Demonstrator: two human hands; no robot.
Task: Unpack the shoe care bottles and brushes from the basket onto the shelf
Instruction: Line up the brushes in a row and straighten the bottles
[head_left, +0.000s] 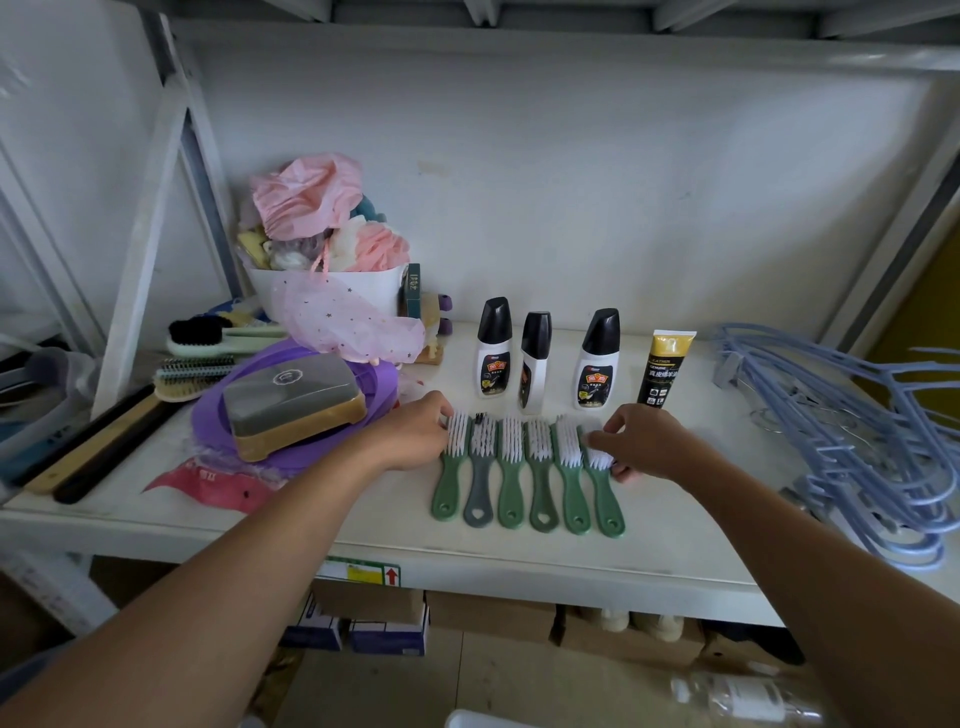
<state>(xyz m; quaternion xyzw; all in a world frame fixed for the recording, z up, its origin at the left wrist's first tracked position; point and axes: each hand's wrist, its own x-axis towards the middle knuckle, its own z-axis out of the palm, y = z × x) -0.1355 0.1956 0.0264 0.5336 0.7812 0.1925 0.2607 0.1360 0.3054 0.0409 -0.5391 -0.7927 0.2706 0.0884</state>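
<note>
Both hands reach over the shelf (519, 551) to a row of six brushes (524, 467) lying side by side, bristles up, handles toward the viewer. The left hand (415, 436) rests against the leftmost brush, fingers curled at its white bristles and gripping nothing as far as can be seen. The right hand (644, 441) lies loosely open over the head of the rightmost brush; its fingertips hide part of the bristles, and whether it pinches the brush cannot be told. Four of the brushes are green and two are grey. Just behind the row stand three white bottles with black caps (537, 358), upright and a little apart, and beside them on the right a black and gold tube (662, 369) stands on its cap. Left of the hands a purple lid (260, 441) carries a grey and tan box (291, 400). Behind it sits a white basket (363, 291) heaped with pink and pale things too crumpled to name. Longer brushes (197, 358) lie at the far left. Blue hangers (852, 447) pile up at the right, cut off by the frame's edge.
</note>
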